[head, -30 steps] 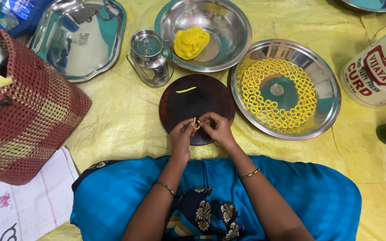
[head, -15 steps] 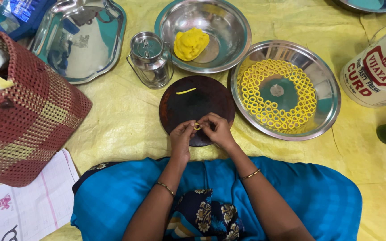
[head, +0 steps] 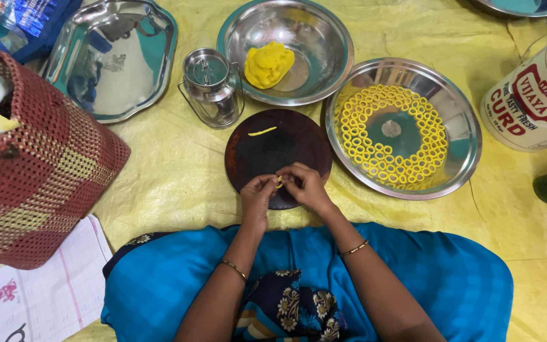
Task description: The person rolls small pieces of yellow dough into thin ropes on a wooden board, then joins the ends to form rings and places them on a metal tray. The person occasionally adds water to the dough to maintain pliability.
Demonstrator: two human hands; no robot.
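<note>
A small yellow dough strip [head: 279, 183] is pinched between the fingertips of the left hand [head: 257, 193] and the right hand [head: 306, 187], both closed on it, over the near edge of the round dark board [head: 267, 152]. The ends are best pressed lightly together (hard squeezing would probably flatten the ring). A second strip [head: 262, 132] lies at the board's far edge. Finished rings [head: 362, 126] are set in circles in the steel plate [head: 463, 152] beside the board; a dough lump [head: 268, 63] sits in the steel bowl [head: 324, 38] beyond, on the yellow floor sheet [head: 159, 177].
</note>
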